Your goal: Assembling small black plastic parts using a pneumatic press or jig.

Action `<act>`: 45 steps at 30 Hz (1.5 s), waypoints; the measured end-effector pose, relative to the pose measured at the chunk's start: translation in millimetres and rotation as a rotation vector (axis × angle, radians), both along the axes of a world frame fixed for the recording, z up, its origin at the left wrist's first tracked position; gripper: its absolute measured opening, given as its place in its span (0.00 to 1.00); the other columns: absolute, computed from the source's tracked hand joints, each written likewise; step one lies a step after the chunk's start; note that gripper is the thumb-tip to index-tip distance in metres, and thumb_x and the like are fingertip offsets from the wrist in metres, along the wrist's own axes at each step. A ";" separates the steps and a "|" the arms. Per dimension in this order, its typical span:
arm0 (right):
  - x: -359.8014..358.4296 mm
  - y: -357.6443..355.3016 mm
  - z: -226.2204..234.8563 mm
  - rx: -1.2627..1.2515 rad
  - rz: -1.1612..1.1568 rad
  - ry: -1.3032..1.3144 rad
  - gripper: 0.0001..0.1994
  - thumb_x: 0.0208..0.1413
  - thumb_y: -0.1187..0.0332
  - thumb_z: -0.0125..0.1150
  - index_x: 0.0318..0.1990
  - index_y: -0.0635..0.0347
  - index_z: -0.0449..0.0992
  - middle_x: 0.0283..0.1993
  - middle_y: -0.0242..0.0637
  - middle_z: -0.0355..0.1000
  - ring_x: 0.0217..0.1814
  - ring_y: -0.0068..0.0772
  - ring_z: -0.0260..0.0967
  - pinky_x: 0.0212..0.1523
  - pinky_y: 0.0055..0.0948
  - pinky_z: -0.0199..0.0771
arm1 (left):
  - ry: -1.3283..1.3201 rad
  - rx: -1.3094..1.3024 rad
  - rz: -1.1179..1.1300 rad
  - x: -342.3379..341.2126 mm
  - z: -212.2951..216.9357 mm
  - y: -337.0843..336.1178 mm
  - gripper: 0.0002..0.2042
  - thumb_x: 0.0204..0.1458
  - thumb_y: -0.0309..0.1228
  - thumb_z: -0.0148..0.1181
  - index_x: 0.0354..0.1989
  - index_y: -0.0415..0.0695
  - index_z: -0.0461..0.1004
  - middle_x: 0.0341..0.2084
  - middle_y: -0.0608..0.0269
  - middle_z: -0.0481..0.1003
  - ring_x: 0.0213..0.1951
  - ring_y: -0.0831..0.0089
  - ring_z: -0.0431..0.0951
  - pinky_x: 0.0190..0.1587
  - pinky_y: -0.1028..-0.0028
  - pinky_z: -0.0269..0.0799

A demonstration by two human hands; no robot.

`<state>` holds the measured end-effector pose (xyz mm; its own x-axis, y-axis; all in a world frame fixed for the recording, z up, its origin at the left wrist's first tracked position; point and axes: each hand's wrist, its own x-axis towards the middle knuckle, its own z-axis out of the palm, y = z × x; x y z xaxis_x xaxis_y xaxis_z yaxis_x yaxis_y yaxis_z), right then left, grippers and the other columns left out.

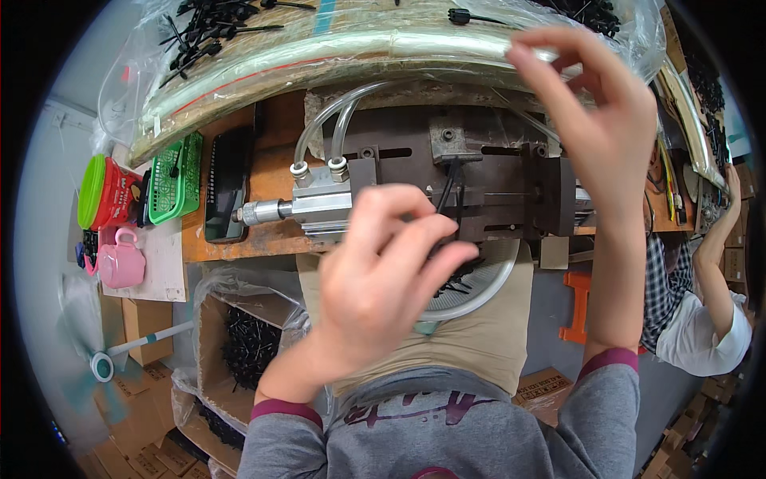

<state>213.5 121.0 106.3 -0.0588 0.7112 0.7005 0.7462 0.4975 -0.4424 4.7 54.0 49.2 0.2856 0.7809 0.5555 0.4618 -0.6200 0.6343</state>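
My left hand (pixel 381 275) is closed around a thin black plastic piece (pixel 447 188) and holds it at the slot of a dark metal fixture (pixel 487 188) with a pneumatic cylinder (pixel 307 209) on its left. My right hand (pixel 594 112) is raised above the fixture, its thumb and fingers pinched on the end of a clear plastic strip (pixel 319 56) that arcs across the top of the bench. A white dish of black parts (pixel 479 279) rests on my lap, mostly hidden by the left hand.
Clear bags of black plastic ties (pixel 203 32) lie at the back. A green basket (pixel 177 177), a black phone (pixel 226 185), a red jar (pixel 112 191) and a pink mug (pixel 124 259) stand left. A lined box of black parts (pixel 247 343) sits below. Another person (pixel 702 303) works at right.
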 end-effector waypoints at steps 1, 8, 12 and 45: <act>-16.0 9.2 14.4 -0.080 -0.091 0.002 0.11 0.53 0.67 0.69 0.40 0.66 0.82 0.39 0.39 0.79 0.37 0.26 0.74 0.37 0.24 0.72 | 0.002 -0.057 -0.047 0.4 -9.1 -6.1 0.17 0.40 0.26 0.78 0.40 0.39 0.82 0.44 0.60 0.71 0.31 0.77 0.77 0.32 0.77 0.75; -7.9 69.1 13.0 -0.342 -0.100 -0.220 0.22 0.55 0.54 0.67 0.35 0.71 0.81 0.38 0.53 0.78 0.42 0.47 0.78 0.44 0.39 0.76 | 0.166 -0.046 -0.124 14.6 -47.3 -25.2 0.17 0.45 0.21 0.71 0.45 0.33 0.79 0.57 0.46 0.74 0.35 0.65 0.84 0.39 0.73 0.80; -18.0 46.1 31.4 -0.455 -0.017 -0.134 0.17 0.53 0.60 0.69 0.37 0.68 0.82 0.38 0.54 0.78 0.43 0.49 0.78 0.44 0.39 0.77 | 0.458 0.190 -0.007 17.6 -39.6 -14.0 0.16 0.43 0.27 0.71 0.42 0.38 0.81 0.54 0.51 0.77 0.25 0.73 0.80 0.28 0.77 0.73; -30.2 -97.1 -82.8 -0.233 0.090 -0.339 0.13 0.38 0.75 0.73 0.33 0.59 0.76 0.58 0.41 0.76 0.17 0.27 0.68 0.23 0.24 0.72 | 0.543 0.091 0.258 -27.7 67.3 282.7 0.32 0.54 0.49 0.63 0.57 0.33 0.72 0.50 0.39 0.77 0.54 0.49 0.77 0.58 0.61 0.72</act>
<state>183.3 23.8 23.5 -0.3277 0.8300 0.4514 0.8270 0.4830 -0.2877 -23.0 336.7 116.5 0.3548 0.8190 0.4511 0.8472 -0.4856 0.2154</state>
